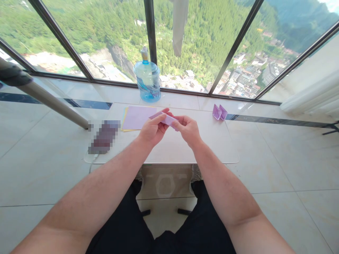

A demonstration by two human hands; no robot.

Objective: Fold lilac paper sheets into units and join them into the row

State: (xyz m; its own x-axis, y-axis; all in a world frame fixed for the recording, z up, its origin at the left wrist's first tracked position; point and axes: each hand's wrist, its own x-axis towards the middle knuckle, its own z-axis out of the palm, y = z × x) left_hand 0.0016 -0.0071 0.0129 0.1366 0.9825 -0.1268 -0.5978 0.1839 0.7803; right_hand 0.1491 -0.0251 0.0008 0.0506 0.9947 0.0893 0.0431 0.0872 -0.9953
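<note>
Between both hands, above the middle of a low white table [127, 150], a strip of folded purple paper [169, 121] is held at a slant. My left hand [153, 129] pinches its left part with the thumb on top, fingers partly hidden behind. At the strip's right end, my right hand [188, 129] presses with thumb and curled fingers. A stack of flat coloured sheets, purple sheet [135, 118] uppermost with yellow and blue edges showing, lies just left of the left hand. Two small folded purple paper shapes [219, 112] stand at the table's right back.
A blue water jug [147, 81] stands behind the table by the window. On the table's left lies a pixelated object [103, 137] with a white cable [92, 163]. A grey pole [58, 102] slants in from the left. My knees are under the front edge.
</note>
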